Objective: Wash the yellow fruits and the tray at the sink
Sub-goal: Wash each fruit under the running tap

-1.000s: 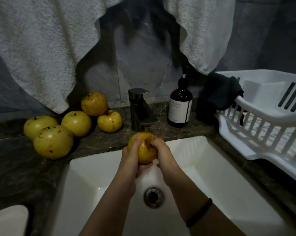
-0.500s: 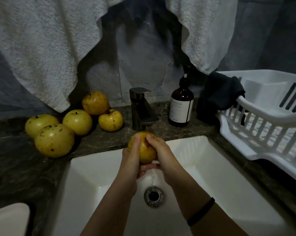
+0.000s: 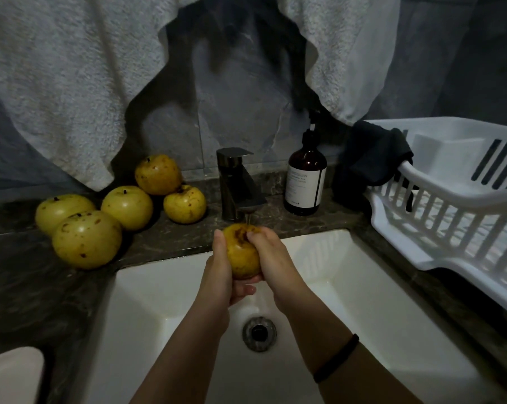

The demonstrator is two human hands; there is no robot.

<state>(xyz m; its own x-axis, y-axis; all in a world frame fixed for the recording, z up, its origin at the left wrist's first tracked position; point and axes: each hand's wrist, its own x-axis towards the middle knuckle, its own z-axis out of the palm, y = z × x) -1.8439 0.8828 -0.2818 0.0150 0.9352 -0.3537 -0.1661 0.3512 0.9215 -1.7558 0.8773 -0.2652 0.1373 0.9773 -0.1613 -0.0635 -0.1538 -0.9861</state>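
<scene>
The left hand (image 3: 221,268) and right hand (image 3: 271,258) clasp a yellow fruit (image 3: 242,252) under the tap (image 3: 237,182) at twelve o'clock of the sink (image 3: 377,301), likely to rinse it.

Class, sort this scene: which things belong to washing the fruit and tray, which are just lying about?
Job: fruit held by left hand and right hand; five fruits on counter; faucet; sink; white tray.
Lying about: towels; brown pump bottle; dark cloth.
</scene>
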